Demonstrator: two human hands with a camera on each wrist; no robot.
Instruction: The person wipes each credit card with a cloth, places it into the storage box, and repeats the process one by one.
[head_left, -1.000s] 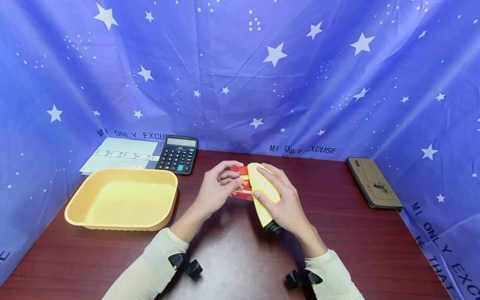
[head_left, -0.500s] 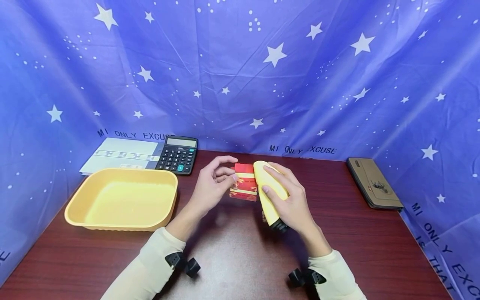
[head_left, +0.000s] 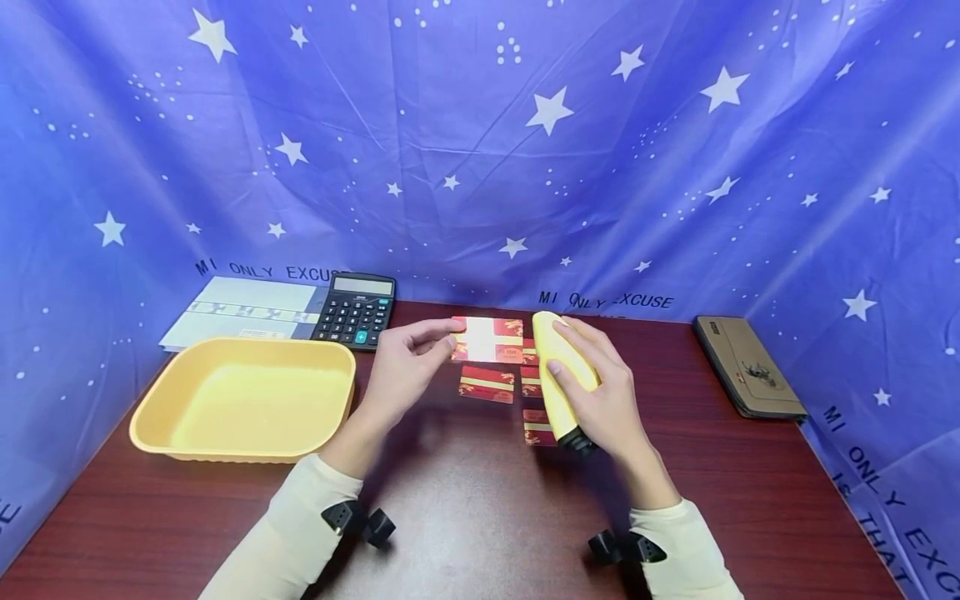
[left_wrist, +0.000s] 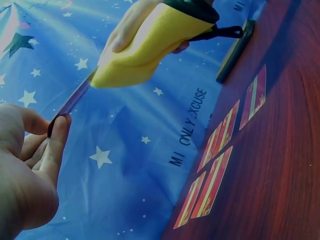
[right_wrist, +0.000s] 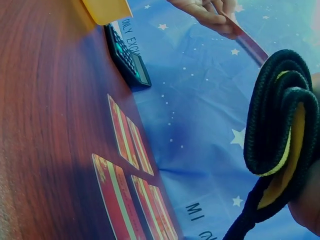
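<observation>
My left hand (head_left: 411,360) pinches a red card (head_left: 487,340) with a pale yellow stripe between thumb and fingers, raised above the table; glare whitens its middle. In my right hand (head_left: 597,379) is a folded yellow cloth (head_left: 558,375) with a black hem, gripped with the thumb on its near side. A narrow gap separates card and cloth in the head view, while the card's end meets the cloth's tip in the left wrist view (left_wrist: 92,75). The right wrist view shows the cloth's folded black edge (right_wrist: 272,115) in layers, with a black strap hanging from it.
Several similar red cards (head_left: 486,384) lie on the dark wood table (head_left: 465,517) under the hands, partly hidden by the cloth. A yellow basin (head_left: 247,446) stands left, before a calculator (head_left: 356,310) and a white folder (head_left: 240,304). A brown zip case (head_left: 750,367) lies right.
My right hand has shifted right with the cloth, off the held card. My left hand has drawn left and holds the card farther up. Cards on the table have come into view.
</observation>
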